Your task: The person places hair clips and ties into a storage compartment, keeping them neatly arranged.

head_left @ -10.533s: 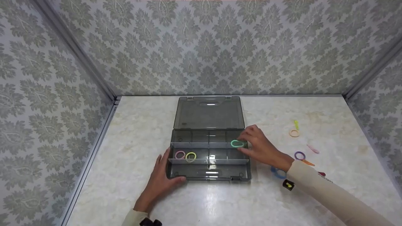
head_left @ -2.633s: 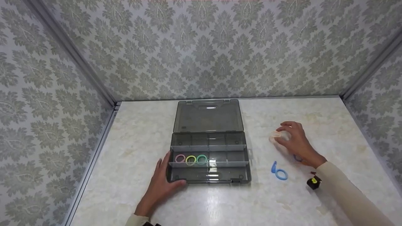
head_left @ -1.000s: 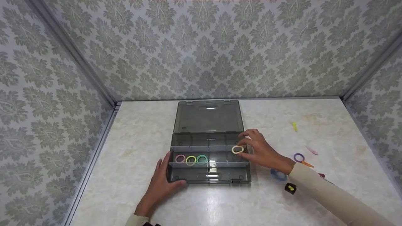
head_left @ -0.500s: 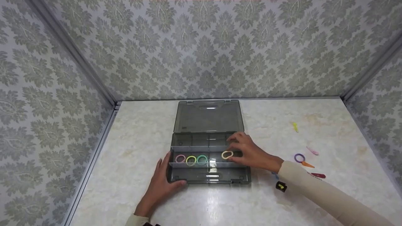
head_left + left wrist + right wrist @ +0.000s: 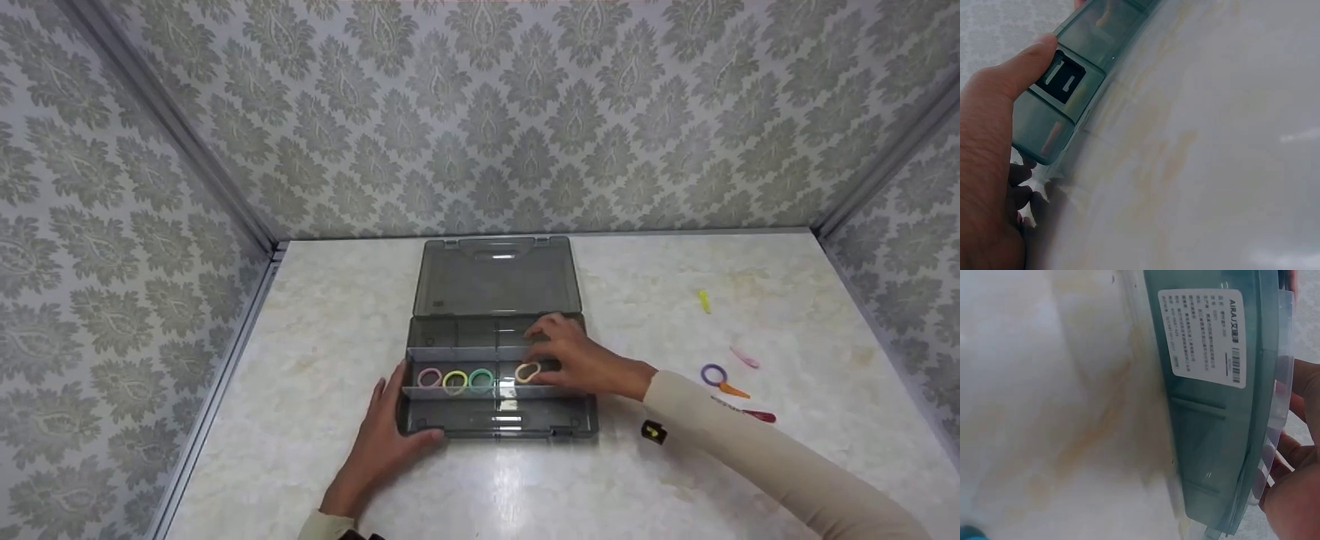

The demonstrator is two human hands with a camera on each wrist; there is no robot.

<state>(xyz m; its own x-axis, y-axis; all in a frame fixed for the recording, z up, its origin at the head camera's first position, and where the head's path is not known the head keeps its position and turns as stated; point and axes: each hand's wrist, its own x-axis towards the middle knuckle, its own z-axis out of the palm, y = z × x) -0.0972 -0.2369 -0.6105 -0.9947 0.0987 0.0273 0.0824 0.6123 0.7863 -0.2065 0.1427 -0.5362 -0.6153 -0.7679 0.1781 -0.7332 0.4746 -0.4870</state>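
Observation:
A translucent grey storage box point(image 5: 450, 412) lies on the table, its lid point(image 5: 495, 281) folded back. My left hand point(image 5: 386, 427) grips its front left corner, fingers along the left side; in the left wrist view the thumb point(image 5: 1033, 59) presses the front wall by a latch. Over the middle row, right of centre, my right hand point(image 5: 574, 361) pinches a cream hair tie point(image 5: 517, 373) between thumb and index finger. Left of it in that row, pink point(image 5: 418, 377), yellow point(image 5: 444, 381) and green point(image 5: 469, 379) hair ties sit side by side. The right wrist view shows the box's labelled side point(image 5: 1202, 337).
Right of the box lie a yellow hair clip point(image 5: 704, 301), a pink clip point(image 5: 745, 358), a purple hair tie point(image 5: 703, 375), an orange clip point(image 5: 735, 391) and a red clip point(image 5: 761, 415). A blue item point(image 5: 971, 533) shows at the right wrist view's corner. Patterned walls enclose the table.
Earlier the right hand held the green hair tie, now in the middle row. It then took the cream one from the table's right and has brought it left into the box. The left hand stays.

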